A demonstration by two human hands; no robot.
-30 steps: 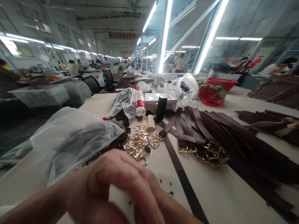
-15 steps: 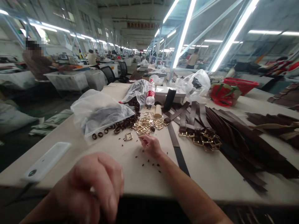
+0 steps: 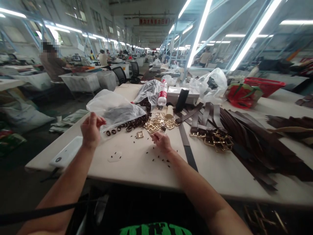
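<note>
When working at the near edge of the piled gold buckles (image 3: 157,124), hold curled right hand (image 3: 161,141) low, clear of loose black bits (image 3: 153,160); note left hand (image 3: 91,130) likewise curled beside plastic bag (image 3: 119,109); cannot tell either's contents.

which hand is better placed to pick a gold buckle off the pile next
Probably the right hand: it is right by the near edge of the gold buckle pile, while the left hand is well off to the left, near the plastic bag.
</note>
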